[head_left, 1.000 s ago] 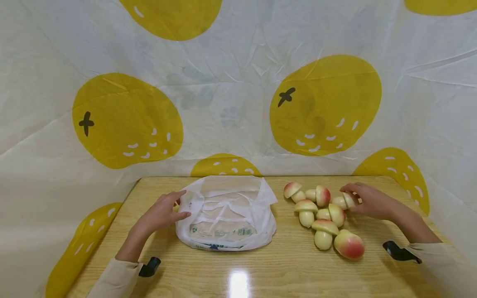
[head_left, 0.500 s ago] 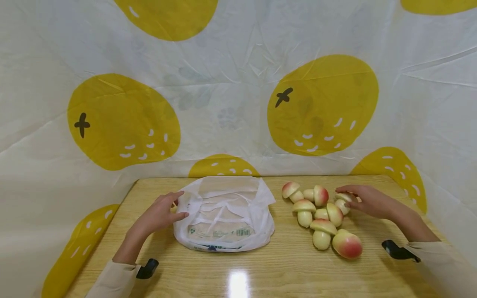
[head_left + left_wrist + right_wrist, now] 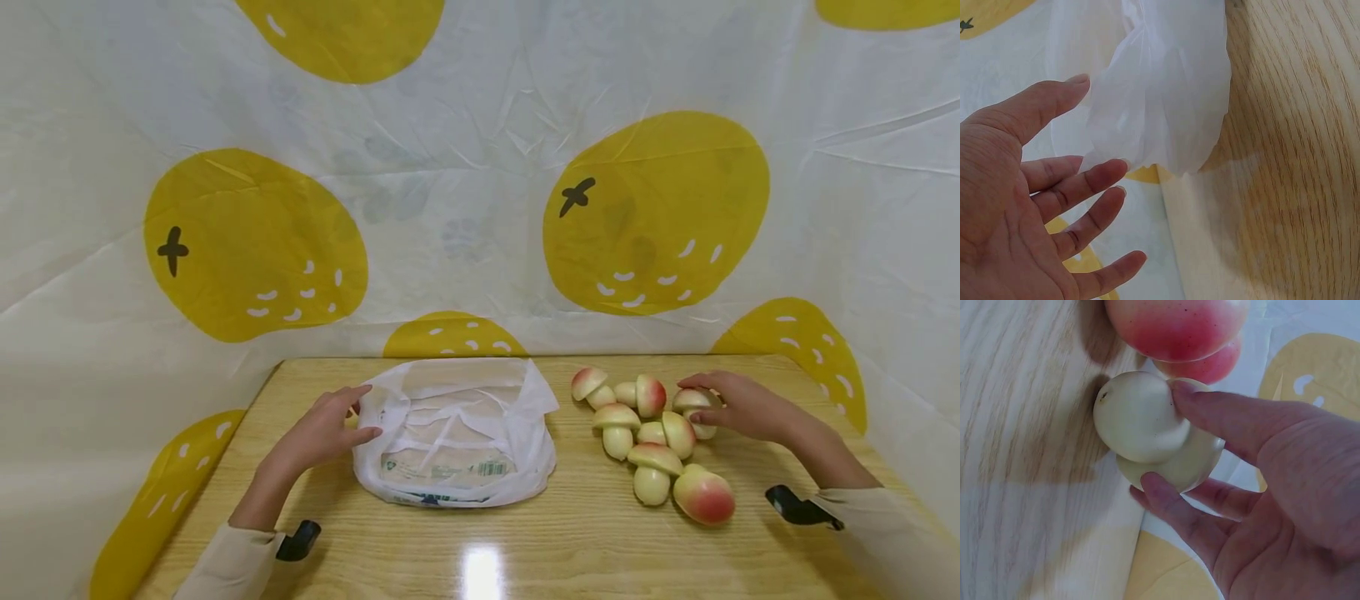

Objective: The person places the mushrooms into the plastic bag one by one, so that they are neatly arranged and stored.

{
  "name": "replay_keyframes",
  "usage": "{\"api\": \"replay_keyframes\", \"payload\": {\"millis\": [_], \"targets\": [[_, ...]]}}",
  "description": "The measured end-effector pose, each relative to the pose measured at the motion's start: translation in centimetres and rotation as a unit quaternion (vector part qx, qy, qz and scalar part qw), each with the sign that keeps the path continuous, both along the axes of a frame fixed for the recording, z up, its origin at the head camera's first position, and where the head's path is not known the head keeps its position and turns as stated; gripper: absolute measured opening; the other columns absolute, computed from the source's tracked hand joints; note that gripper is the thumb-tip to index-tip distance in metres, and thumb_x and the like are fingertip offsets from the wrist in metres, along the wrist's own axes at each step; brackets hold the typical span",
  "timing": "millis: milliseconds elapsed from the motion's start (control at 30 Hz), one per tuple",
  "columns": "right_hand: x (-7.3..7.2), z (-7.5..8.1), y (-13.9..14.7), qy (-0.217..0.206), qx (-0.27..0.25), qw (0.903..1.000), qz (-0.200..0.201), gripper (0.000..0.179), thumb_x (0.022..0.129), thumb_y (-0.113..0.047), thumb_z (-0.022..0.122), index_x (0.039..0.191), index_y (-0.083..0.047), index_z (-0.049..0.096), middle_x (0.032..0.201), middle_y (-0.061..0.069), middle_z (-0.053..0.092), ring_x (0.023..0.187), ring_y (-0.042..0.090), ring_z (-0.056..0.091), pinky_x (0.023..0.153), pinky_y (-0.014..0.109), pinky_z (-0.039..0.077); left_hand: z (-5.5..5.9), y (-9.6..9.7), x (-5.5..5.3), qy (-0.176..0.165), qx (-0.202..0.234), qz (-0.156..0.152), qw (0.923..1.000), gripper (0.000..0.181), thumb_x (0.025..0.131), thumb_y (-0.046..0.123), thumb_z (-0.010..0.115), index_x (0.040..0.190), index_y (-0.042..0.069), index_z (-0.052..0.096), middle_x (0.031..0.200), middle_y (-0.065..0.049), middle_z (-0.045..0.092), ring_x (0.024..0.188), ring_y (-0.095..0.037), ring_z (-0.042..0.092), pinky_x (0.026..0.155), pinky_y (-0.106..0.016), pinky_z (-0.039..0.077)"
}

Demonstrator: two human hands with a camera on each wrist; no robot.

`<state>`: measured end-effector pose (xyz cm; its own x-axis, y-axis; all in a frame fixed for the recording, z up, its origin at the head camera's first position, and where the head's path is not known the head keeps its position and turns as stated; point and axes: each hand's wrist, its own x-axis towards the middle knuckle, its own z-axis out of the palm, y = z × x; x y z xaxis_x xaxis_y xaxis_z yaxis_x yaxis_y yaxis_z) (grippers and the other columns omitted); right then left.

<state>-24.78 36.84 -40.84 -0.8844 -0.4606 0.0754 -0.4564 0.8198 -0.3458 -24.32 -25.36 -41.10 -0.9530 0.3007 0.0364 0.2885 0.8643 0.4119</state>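
Observation:
My right hand (image 3: 737, 407) holds a mushroom-shaped piece (image 3: 1141, 419), pale with a rounded stem, at the right of a cluster. In the right wrist view the thumb lies against its cap and the fingertips curl round the other side. Several more pale mushrooms with red-tinged caps (image 3: 617, 417) lie close by, some on their sides. At the left, my left hand (image 3: 324, 429) stays beside a white plastic bag (image 3: 457, 433), fingers spread and loosely bent. The left wrist view shows the fingertips at the edge of the bag (image 3: 1166, 94); whether they touch it is unclear.
The wooden table (image 3: 390, 550) carries the bag left of centre and the mushrooms at the right. A red-and-pale mushroom (image 3: 705, 495) lies nearest the front of the cluster. Behind the table hangs a white curtain (image 3: 465, 208) with yellow fruit prints.
The mushroom in my right hand has turned from lying sideways to standing cap-up, stem toward me. My left hand and the bag have hardly moved.

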Motion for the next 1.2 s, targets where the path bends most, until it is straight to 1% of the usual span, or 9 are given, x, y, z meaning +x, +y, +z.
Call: {"api": "replay_keyframes", "payload": {"millis": [133,233,500,633,767,833,1033,1133,1200], "targets": [[0.0,0.2,-0.1,-0.022,0.005,0.9995,-0.022,0.06,0.088,-0.03,0.08,0.132,0.007,0.061,0.126,0.026,0.065,0.117,0.049,0.06,0.091,0.062,0.048,-0.1,-0.1,-0.1,-0.001,0.003,0.002,1.0,0.077,0.089,0.037,0.079,0.148,-0.002,0.048,0.109,-0.011,0.061,0.101,-0.028,0.051,0.085,-0.045,0.047],[0.0,0.2,-0.1,-0.026,0.01,0.9992,-0.029,0.062,0.088,-0.032,0.08,0.133,0.006,0.061,0.126,0.027,0.065,0.116,0.049,0.06,0.091,0.062,0.048,-0.2,-0.1,-0.2,-0.001,0.004,0.0,1.0,0.077,0.089,0.038,0.078,0.148,-0.002,0.048,0.109,-0.01,0.061,0.101,-0.028,0.052,0.085,-0.045,0.047],[0.3,-0.2,0.4,-0.051,-0.018,0.9978,-0.039,0.068,0.087,-0.03,0.081,0.137,0.008,0.056,0.133,0.032,0.058,0.12,0.054,0.054,0.09,0.063,0.048,-0.1,0.0,-0.3,0.007,0.003,-0.013,0.9999,0.077,0.09,0.037,0.078,0.147,-0.004,0.048,0.108,-0.01,0.062,0.099,-0.028,0.052,0.084,-0.045,0.047],[0.3,-0.5,0.5,-0.082,-0.052,0.9944,-0.042,0.069,0.088,-0.025,0.08,0.14,0.01,0.051,0.134,0.033,0.056,0.115,0.046,0.06,0.086,0.05,0.053,0.0,0.0,-0.3,0.007,0.004,-0.015,0.9999,0.076,0.09,0.037,0.077,0.147,-0.005,0.047,0.109,-0.011,0.062,0.099,-0.029,0.053,0.085,-0.046,0.047],[0.2,-0.8,0.6,-0.134,-0.105,0.9843,-0.048,0.07,0.091,-0.021,0.077,0.143,0.012,0.044,0.135,0.036,0.052,0.105,0.032,0.063,0.074,0.035,0.056,0.0,0.0,-0.4,0.011,0.001,-0.016,0.9998,0.075,0.091,0.036,0.077,0.147,-0.005,0.047,0.109,-0.012,0.062,0.099,-0.029,0.054,0.085,-0.046,0.048],[0.2,-0.9,0.6,-0.15,-0.132,0.9786,-0.051,0.069,0.091,-0.019,0.076,0.144,0.012,0.043,0.135,0.037,0.051,0.105,0.03,0.063,0.072,0.034,0.057,0.1,-0.1,-0.4,0.011,0.001,-0.017,0.9998,0.075,0.091,0.036,0.077,0.147,-0.005,0.047,0.109,-0.012,0.062,0.099,-0.029,0.054,0.085,-0.047,0.048],[0.2,-0.5,0.7,-0.128,-0.147,0.9784,-0.068,0.067,0.092,-0.019,0.076,0.144,0.008,0.045,0.133,0.034,0.053,0.099,0.022,0.064,0.07,0.033,0.058,0.3,0.1,-0.2,0.007,0.006,-0.02,0.9998,0.075,0.091,0.035,0.077,0.147,-0.006,0.047,0.109,-0.013,0.063,0.1,-0.032,0.055,0.086,-0.048,0.049],[0.2,0.0,0.5,-0.114,-0.158,0.9788,-0.063,0.065,0.092,-0.016,0.075,0.144,0.008,0.044,0.132,0.035,0.052,0.1,0.024,0.065,0.071,0.034,0.058,0.4,0.1,-0.1,0.008,0.01,-0.022,0.9997,0.074,0.091,0.034,0.077,0.146,-0.006,0.048,0.108,-0.013,0.063,0.1,-0.033,0.057,0.087,-0.049,0.05],[0.2,0.5,0.3,-0.107,-0.168,0.9784,-0.056,0.063,0.093,-0.014,0.074,0.144,0.009,0.044,0.131,0.036,0.052,0.098,0.021,0.066,0.071,0.034,0.058,0.5,0.1,0.0,0.008,0.013,-0.025,0.9996,0.074,0.091,0.033,0.077,0.146,-0.007,0.048,0.108,-0.013,0.064,0.101,-0.033,0.059,0.087,-0.05,0.051]]}}
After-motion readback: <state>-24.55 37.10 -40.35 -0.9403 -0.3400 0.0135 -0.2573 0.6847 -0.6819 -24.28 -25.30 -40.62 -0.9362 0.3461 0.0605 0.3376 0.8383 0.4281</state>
